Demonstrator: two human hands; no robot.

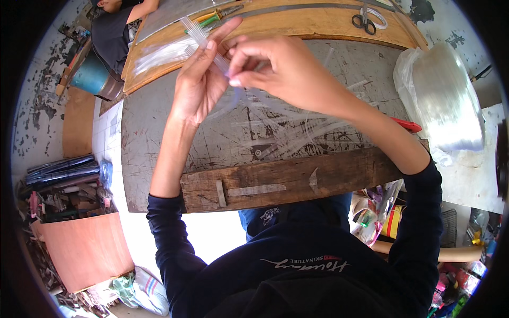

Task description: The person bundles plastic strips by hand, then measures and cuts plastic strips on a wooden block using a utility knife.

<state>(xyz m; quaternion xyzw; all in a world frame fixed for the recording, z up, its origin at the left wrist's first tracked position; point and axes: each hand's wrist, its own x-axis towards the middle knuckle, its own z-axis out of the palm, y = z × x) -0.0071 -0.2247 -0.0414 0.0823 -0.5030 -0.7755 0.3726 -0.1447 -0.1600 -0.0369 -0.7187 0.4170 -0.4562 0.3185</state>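
Note:
Above the far part of the worktable, my left hand [197, 87] grips a small bundle of clear plastic strips [194, 32], its thumb and fingers closed around it. My right hand [278, 69] meets it there, thumb and fingertips pinched on a thin purplish band [230, 73] at the bundle's lower end. Part of the band hangs below the fingers. More clear strips [159, 57] lie in a pile on the wooden board beyond my left hand. Loose clear offcuts [281, 127] are scattered on the scratched grey tabletop [154, 132] under my hands.
A thick wooden beam [297, 177] runs along the near edge. Black scissors [363, 22] and a white ring-shaped roll [377, 19] lie on the far board [302, 22]. At right stand a red tool [407, 124] and a large clear plastic roll [445, 95]. Another person [111, 40] sits far left.

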